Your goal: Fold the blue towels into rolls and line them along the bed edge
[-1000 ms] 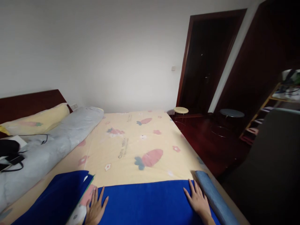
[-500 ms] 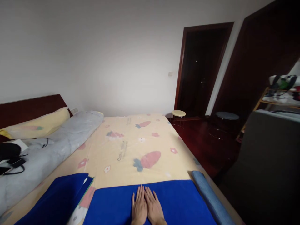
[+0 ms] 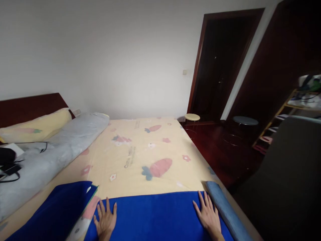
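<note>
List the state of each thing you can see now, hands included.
Left hand: open, palm down on the middle blue cloth
Right hand: open, palm down near that cloth's right edge
Middle blue cloth: spread flat
Left blue cloth: apparently folded, white tag showing
Grey-blue bundle: rolled up
Grey quilt: bunched lengthwise
Door: shut
Yellow stool: upright
Grey stool: upright

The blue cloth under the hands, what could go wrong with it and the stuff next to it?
The blue roll lies near the edge of the bed, beside the right hand, so a bump might send it onto the floor. The left hand is on the blue cloth too; uneven pushing could wrinkle it.
</note>
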A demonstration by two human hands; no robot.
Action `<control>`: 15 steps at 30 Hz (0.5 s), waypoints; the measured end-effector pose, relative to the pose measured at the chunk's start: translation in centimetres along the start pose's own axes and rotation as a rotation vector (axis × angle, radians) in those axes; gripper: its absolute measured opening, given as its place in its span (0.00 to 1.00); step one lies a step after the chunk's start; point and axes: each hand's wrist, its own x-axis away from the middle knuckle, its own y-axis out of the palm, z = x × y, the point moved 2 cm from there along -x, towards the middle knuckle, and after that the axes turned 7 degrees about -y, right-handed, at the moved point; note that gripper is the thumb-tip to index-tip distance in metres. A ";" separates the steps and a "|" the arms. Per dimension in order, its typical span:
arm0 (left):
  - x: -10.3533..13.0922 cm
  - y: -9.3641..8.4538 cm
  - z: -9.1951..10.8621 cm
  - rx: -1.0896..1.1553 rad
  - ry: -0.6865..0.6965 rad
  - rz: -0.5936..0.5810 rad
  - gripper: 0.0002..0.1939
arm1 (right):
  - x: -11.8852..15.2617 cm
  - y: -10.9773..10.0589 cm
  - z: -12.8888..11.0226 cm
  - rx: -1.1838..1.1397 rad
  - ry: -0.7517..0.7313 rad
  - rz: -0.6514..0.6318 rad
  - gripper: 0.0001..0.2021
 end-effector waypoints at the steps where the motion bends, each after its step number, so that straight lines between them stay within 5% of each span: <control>1: -0.3 0.1 -0.2 0.010 -0.017 -0.027 0.36 | -0.1 0.1 0.0 -0.003 0.016 -0.023 0.39; 9: -3.7 -2.7 -2.8 0.090 0.073 -0.353 0.36 | -2.5 -0.7 1.9 -0.121 -0.010 -0.252 0.38; 12: 0.5 -3.5 -0.9 0.073 0.150 -0.262 0.34 | -0.7 -1.8 -1.6 -0.088 -0.094 -0.049 0.37; 15: 8.3 -2.7 3.7 0.140 0.392 -0.197 0.32 | 4.7 -0.5 -9.1 -0.187 -0.321 0.112 0.30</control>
